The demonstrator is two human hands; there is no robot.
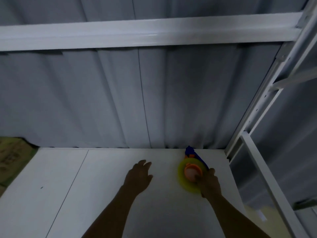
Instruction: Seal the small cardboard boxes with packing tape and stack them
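I'm at the tape-fetching step, my right hand (pixel 210 183) gripping the blue plastic tape dispenser (pixel 190 170) with its yellow roll at the far right of the white tabletop (pixel 103 194), left hand (pixel 139 176) spread and empty; no cardboard box shows, so next I'd need one.

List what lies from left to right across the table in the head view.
greenish patterned thing at the edge → left hand, fingers straight → yellow tape dispenser → right hand gripping it → white metal frame
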